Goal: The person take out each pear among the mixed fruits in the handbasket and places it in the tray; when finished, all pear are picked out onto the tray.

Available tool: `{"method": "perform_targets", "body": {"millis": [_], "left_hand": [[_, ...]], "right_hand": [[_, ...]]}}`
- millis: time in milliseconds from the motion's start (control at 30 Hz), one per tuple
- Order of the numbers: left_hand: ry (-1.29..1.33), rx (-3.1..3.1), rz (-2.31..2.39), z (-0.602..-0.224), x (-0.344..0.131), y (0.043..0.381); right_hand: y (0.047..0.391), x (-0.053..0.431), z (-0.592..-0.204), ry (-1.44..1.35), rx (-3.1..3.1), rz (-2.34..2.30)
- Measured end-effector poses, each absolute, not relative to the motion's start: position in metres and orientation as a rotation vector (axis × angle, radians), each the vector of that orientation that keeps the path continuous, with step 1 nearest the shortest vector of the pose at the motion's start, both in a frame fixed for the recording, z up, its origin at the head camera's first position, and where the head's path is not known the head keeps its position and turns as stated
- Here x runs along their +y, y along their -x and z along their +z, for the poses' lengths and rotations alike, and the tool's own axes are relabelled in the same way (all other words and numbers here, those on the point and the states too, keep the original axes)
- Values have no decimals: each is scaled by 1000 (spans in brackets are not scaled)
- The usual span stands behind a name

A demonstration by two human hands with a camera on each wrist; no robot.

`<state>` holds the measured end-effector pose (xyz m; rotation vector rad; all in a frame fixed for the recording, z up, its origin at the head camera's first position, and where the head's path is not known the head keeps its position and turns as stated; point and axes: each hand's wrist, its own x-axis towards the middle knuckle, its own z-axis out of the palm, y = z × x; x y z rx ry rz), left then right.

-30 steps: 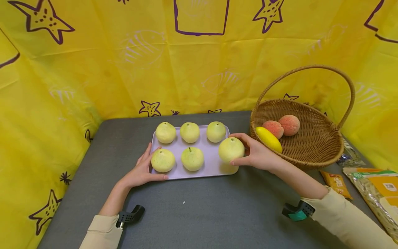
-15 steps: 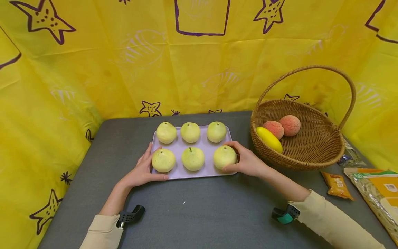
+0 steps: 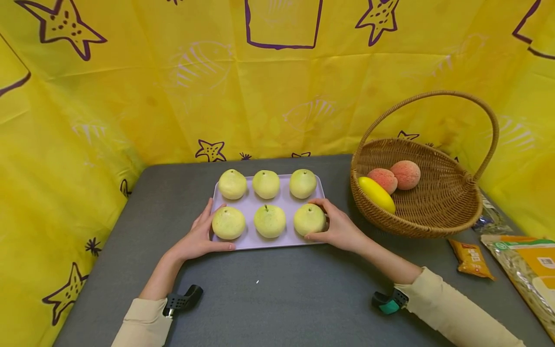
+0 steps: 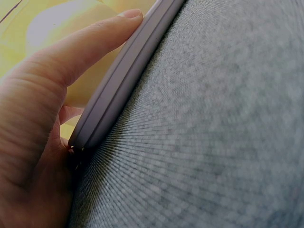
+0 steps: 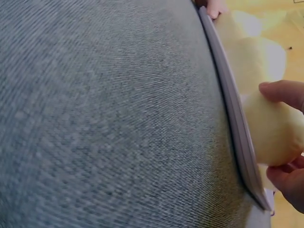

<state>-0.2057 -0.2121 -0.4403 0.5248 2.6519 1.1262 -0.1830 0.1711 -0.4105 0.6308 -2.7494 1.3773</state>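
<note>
A lavender tray (image 3: 289,212) carries several round pale yellow-green fruits with short stems, pear-like in shape, set in two rows. My right hand (image 3: 344,231) holds the front-right pear-like fruit (image 3: 309,220), thumb at the near side and fingers behind. In the right wrist view that fruit (image 5: 273,130) sits between thumb and fingers, low over the tray rim. At the tray's front-left corner my left hand (image 3: 195,241) grips the tray, thumb along the front edge. The left wrist view has the thumb (image 4: 90,47) lying over the tray wall (image 4: 114,85), beside a pale fruit.
On the right stands a wicker basket (image 3: 438,207) with a tall handle, holding two peaches (image 3: 406,174) and a long yellow fruit (image 3: 376,195). An orange snack packet (image 3: 471,259) and a larger bag (image 3: 524,274) lie beside it. Yellow patterned cloth (image 3: 260,111) hangs behind the grey table.
My right hand has brought its fruit left and down, from over the tray's right edge to the front-right place. The left hand has stayed at the corner.
</note>
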Motion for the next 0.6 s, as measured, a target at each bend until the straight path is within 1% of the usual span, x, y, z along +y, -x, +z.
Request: {"method": "perform_targets", "body": {"millis": [300, 600], "left_hand": [[-529, 2651, 1122, -442, -211, 207], [-514, 2651, 1113, -441, -212, 206]], "right_hand": [[179, 173, -412, -669, -2748, 1288], [177, 174, -414, -669, -2722, 1350]]}}
